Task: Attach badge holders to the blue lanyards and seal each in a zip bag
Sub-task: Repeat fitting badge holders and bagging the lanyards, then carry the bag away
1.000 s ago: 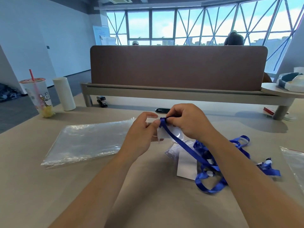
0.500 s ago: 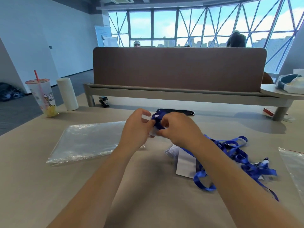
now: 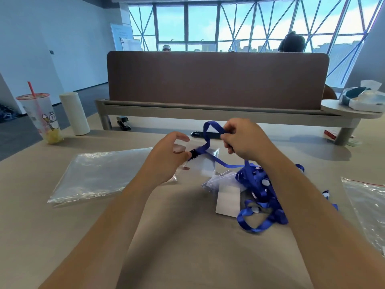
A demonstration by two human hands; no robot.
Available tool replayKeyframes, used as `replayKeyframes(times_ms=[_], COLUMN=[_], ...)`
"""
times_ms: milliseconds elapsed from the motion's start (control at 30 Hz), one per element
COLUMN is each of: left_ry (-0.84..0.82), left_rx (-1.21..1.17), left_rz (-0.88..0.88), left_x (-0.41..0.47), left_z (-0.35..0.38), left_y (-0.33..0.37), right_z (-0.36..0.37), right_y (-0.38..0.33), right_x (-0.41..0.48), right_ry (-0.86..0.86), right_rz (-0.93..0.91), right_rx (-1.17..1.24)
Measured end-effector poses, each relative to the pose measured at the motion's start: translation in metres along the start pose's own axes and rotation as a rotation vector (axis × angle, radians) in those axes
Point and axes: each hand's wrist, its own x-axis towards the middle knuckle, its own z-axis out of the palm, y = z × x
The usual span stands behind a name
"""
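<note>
Whereas half a second ago both hands were bunched together over the clip, they have now drawn apart; the left hand (image 3: 166,157) stays low above the table (image 3: 187,257), thumb and fingers pinching the top edge of a clear badge holder (image 3: 205,165); the right hand (image 3: 243,140) has risen up and to the right, fingers curled round the strap of a blue lanyard (image 3: 209,130), which arches in a loop above it. Between them the strap runs taut down to a black clip (image 3: 193,153) that sits at the holder's top edge, right by the left thumb; motion blur hides whether the clip has fully caught the slot, but the holder hanging with the strap suggests it has.

If so, the attaching step for this pair looks done, and the pull reads as a test of the join; what remains is to gather the strap and bag it. The stack of zip bags (image 3: 100,174) lies flat just left of the left hand; another zip bag (image 3: 366,205) lies at the right edge; the heap of lanyards (image 3: 260,192) and the spare badge holders (image 3: 227,198) wait under the right forearm, the held strap trailing back into that heap, so it may drag others along.
</note>
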Motion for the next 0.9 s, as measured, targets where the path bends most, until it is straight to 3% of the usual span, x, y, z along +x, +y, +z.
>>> replayKeyframes(times_ms=[67, 133, 300, 433, 533, 633, 733, 833, 900], left_ry=[0.014, 0.059, 0.091, 0.053, 0.049, 0.028, -0.123, -0.263, -0.309], left_rx=[0.043, 0.062, 0.094, 0.105, 0.126, 0.153, 0.198, 0.122, 0.021], left_rz=[0.023, 0.039, 0.096, 0.117, 0.124, 0.093, 0.02, -0.08, -0.136], left_x=[0.001, 0.004, 0.005, 0.003, 0.002, 0.002, 0.002, -0.001, -0.004], left_z=[-0.002, -0.005, -0.015, -0.016, -0.015, -0.018, -0.024, -0.028, -0.029], left_y=[0.002, 0.001, -0.001, 0.0, -0.001, -0.001, 0.001, 0.007, 0.009], right_z=[0.001, 0.008, 0.019, 0.035, 0.04, 0.035, 0.02, 0.007, 0.005], right_y=[0.009, 0.011, -0.009, -0.02, -0.019, -0.015, -0.01, -0.005, -0.001], right_x=[0.003, 0.001, -0.008, -0.014, -0.013, -0.01, -0.01, -0.013, -0.014], right_ry=[-0.032, -0.087, -0.019, -0.005, 0.031, -0.059, -0.197, -0.337, -0.34], right_rz=[0.053, 0.075, -0.213, -0.376, -0.37, -0.296, -0.24, -0.213, -0.188], right_rx=[-0.303, -0.4, -0.032, -0.142, -0.189, -0.112, 0.043, 0.202, 0.313])
